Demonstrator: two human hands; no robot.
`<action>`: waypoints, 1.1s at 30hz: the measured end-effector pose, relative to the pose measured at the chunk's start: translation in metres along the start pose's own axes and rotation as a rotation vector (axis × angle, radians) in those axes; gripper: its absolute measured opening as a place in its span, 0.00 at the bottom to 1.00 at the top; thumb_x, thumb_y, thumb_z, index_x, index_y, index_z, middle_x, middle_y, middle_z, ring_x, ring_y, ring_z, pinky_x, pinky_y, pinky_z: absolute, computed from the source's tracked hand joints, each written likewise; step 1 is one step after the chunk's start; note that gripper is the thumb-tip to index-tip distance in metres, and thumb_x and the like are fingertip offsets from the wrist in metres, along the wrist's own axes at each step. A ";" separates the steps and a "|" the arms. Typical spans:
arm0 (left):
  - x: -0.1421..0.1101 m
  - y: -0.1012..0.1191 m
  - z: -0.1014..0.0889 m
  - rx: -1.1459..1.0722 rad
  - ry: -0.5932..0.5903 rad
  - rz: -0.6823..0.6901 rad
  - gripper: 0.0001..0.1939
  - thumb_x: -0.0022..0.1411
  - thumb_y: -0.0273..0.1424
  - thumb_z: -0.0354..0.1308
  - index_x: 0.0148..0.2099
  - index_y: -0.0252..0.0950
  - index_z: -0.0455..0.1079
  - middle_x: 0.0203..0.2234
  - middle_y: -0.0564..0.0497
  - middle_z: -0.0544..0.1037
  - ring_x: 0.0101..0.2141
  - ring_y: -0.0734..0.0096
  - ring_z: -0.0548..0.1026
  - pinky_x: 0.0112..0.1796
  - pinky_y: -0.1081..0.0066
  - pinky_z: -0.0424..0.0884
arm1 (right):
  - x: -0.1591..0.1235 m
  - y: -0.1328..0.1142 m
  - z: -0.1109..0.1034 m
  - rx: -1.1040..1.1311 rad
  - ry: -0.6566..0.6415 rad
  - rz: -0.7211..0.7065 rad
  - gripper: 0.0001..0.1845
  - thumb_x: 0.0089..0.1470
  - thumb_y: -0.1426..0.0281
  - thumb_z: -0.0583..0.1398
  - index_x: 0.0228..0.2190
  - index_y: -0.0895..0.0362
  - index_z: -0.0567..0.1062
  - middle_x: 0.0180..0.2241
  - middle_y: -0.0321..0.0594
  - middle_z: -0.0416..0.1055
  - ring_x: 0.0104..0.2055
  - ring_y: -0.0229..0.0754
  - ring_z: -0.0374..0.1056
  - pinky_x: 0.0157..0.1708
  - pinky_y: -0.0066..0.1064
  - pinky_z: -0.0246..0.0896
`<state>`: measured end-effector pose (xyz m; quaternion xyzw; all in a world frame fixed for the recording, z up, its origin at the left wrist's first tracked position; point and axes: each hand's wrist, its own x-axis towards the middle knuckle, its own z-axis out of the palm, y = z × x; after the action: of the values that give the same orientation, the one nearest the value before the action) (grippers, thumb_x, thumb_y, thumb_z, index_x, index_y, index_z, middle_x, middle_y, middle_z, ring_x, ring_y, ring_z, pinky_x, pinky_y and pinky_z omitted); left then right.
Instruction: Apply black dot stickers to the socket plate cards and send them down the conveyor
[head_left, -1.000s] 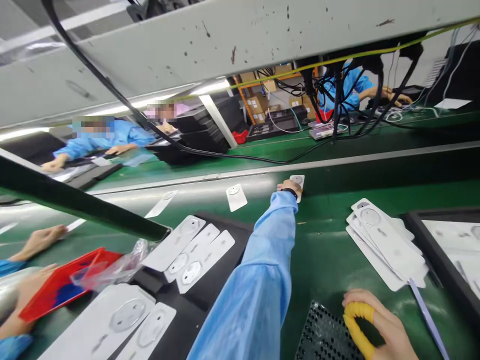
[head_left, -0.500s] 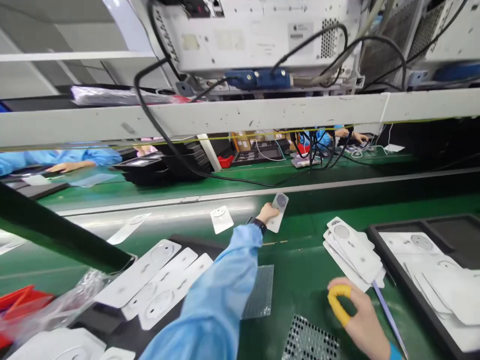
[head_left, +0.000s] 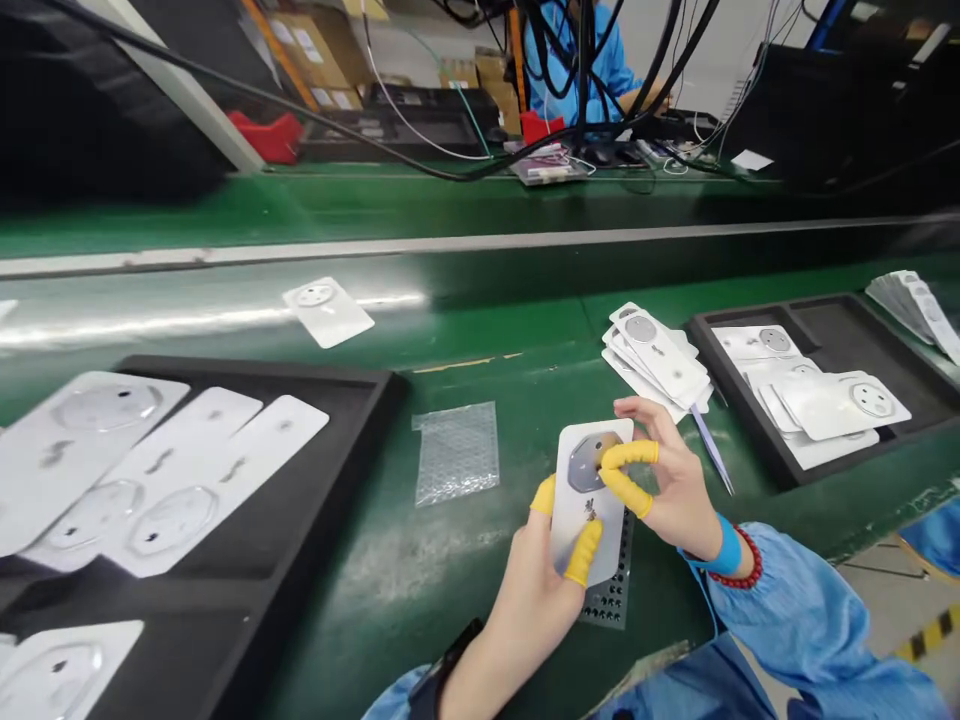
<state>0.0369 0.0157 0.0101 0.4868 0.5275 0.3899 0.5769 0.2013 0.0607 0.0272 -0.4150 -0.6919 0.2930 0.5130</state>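
Note:
My left hand (head_left: 525,590), with yellow finger cots on thumb and index finger, grips a white phone back cover (head_left: 568,515) by its lower sides. The cover has a grey octagonal camera area near its top and a dark mark at its middle. Over that camera area my right hand (head_left: 671,485) pinches thumb and index finger, both in yellow cots. Whatever lies between those fingertips is too small to make out. Partly hidden beneath the cover is a sheet with rows of black dots (head_left: 606,605). Purple tweezers (head_left: 711,450) lie beyond my right hand.
A black tray (head_left: 341,430) with several white covers stands left; another black tray (head_left: 855,335) with covers stands right. Between them lie a bubble-wrap piece (head_left: 457,455) and a stack of covers (head_left: 660,365). One cover (head_left: 334,315) rests farther back. A co-worker's blue sleeve (head_left: 615,60) shows behind cables.
My left hand took hold of a cover at the far side of the green surface and brought it close. My right hand moved from beside the dotted sheet onto the cover. The view tilted down.

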 end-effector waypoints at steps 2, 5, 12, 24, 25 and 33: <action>-0.003 -0.002 -0.001 0.046 0.008 -0.008 0.24 0.55 0.34 0.63 0.54 0.40 0.66 0.40 0.46 0.81 0.35 0.59 0.79 0.36 0.66 0.74 | -0.001 -0.002 -0.002 -0.037 -0.022 -0.098 0.05 0.56 0.76 0.61 0.33 0.55 0.76 0.54 0.48 0.62 0.58 0.49 0.63 0.55 0.46 0.66; -0.009 -0.004 -0.003 0.098 0.061 0.000 0.25 0.55 0.35 0.62 0.55 0.40 0.66 0.37 0.46 0.81 0.34 0.56 0.78 0.36 0.64 0.73 | -0.001 -0.003 -0.003 -0.082 -0.064 -0.196 0.05 0.57 0.76 0.60 0.34 0.55 0.76 0.54 0.49 0.62 0.57 0.50 0.64 0.54 0.48 0.66; -0.015 0.001 -0.002 0.150 0.083 0.129 0.18 0.56 0.31 0.60 0.50 0.43 0.69 0.33 0.48 0.83 0.29 0.58 0.80 0.32 0.67 0.73 | -0.001 -0.010 -0.005 -0.052 -0.089 -0.083 0.02 0.56 0.73 0.62 0.32 0.54 0.76 0.54 0.47 0.62 0.55 0.50 0.65 0.51 0.47 0.68; -0.019 0.000 0.000 0.282 0.131 0.279 0.16 0.58 0.29 0.59 0.50 0.42 0.69 0.31 0.49 0.83 0.27 0.60 0.80 0.30 0.69 0.72 | 0.003 -0.017 -0.001 0.425 -0.160 0.331 0.24 0.53 0.59 0.66 0.37 0.49 0.55 0.46 0.40 0.68 0.32 0.33 0.73 0.34 0.30 0.75; -0.020 -0.001 0.000 0.256 0.117 0.248 0.16 0.58 0.29 0.60 0.50 0.42 0.69 0.32 0.49 0.83 0.28 0.59 0.80 0.31 0.68 0.73 | 0.004 -0.017 -0.002 0.462 -0.181 0.356 0.25 0.53 0.59 0.66 0.38 0.49 0.54 0.42 0.37 0.69 0.31 0.33 0.73 0.32 0.28 0.75; -0.021 -0.009 0.000 -0.086 -0.025 0.053 0.19 0.60 0.34 0.61 0.54 0.41 0.70 0.39 0.46 0.81 0.34 0.59 0.80 0.37 0.64 0.78 | 0.003 -0.019 -0.003 0.576 -0.158 0.457 0.32 0.44 0.67 0.72 0.40 0.48 0.56 0.28 0.26 0.69 0.26 0.33 0.73 0.27 0.24 0.73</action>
<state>0.0335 -0.0065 0.0064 0.4801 0.4898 0.4212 0.5935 0.1988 0.0544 0.0453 -0.3736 -0.5082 0.6138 0.4748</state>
